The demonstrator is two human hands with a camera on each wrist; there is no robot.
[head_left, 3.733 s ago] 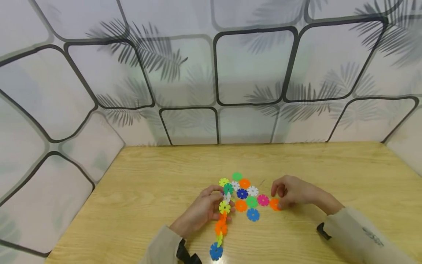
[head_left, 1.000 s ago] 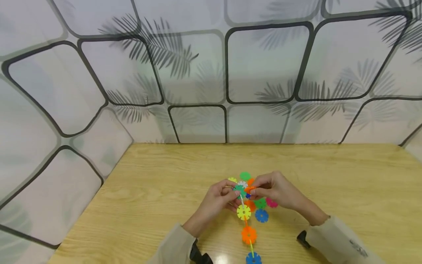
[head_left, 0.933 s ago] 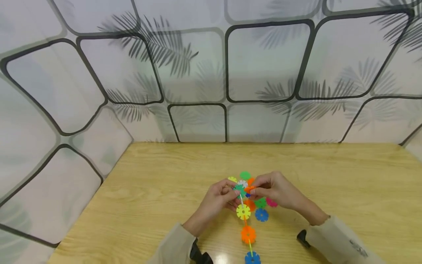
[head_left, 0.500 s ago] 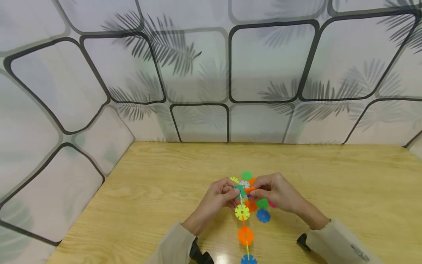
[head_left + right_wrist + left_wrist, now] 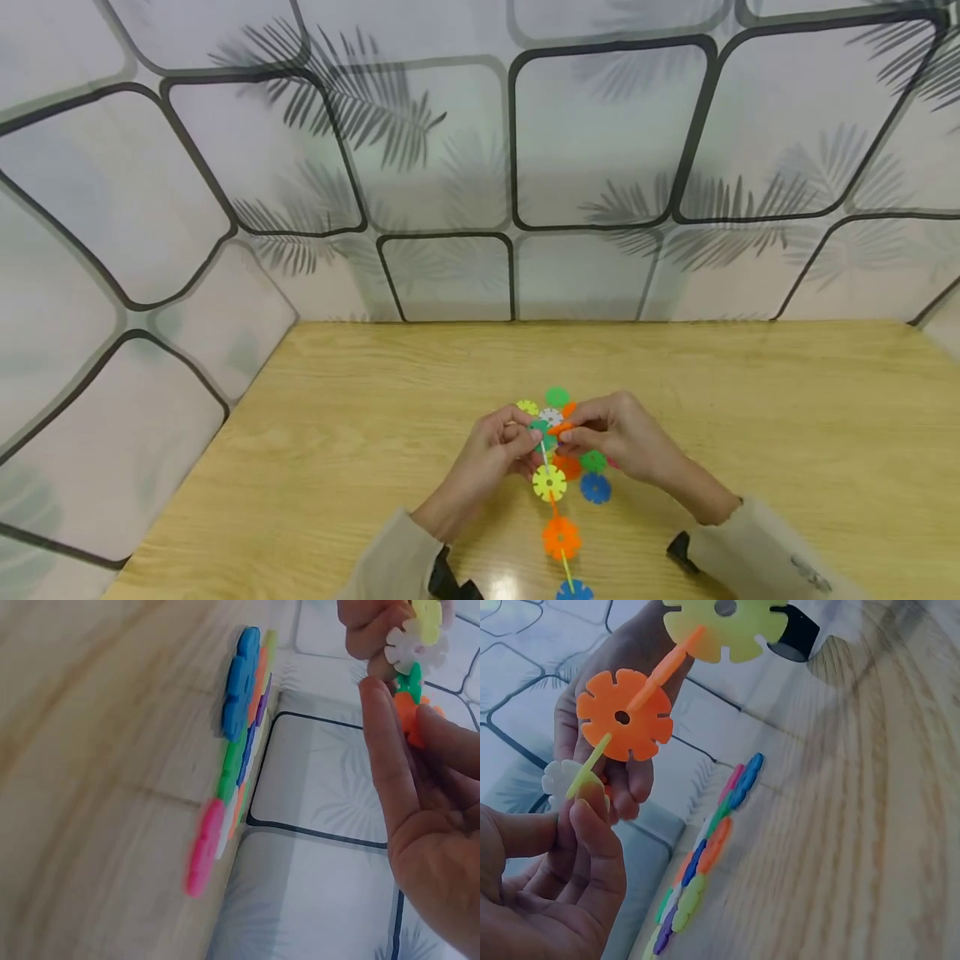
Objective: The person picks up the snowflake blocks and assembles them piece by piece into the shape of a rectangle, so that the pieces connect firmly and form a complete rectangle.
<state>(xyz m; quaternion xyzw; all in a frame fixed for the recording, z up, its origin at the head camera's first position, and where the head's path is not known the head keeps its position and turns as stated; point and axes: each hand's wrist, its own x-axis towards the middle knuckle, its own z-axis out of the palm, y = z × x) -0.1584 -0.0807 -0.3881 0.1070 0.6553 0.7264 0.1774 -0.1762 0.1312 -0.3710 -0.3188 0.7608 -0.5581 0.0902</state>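
In the head view my left hand (image 5: 487,454) pinches the green snowflake disc (image 5: 540,440) at the far end of a chain of interlocking plastic discs. Toward me the chain runs through a yellow disc (image 5: 550,483) and an orange one to a blue disc (image 5: 575,591) at the frame's bottom edge. My right hand (image 5: 630,437) pinches a loose-edged orange snowflake disc (image 5: 560,428) between thumb and forefinger, its rim right at the green disc's edge. In the right wrist view this orange disc (image 5: 409,720) meets the green piece; fingers partly cover both.
Behind and below the hands, a flat cluster of snowflake discs lies on the wooden table (image 5: 360,400), including a light green disc (image 5: 557,397) and a blue disc (image 5: 596,488). A patterned wall panel (image 5: 442,279) stands along the table's back edge.
My right hand has taken the orange disc from the cluster's right end and carried it left to the green disc. The chain now stretches out toward me. Little has moved in the last second.
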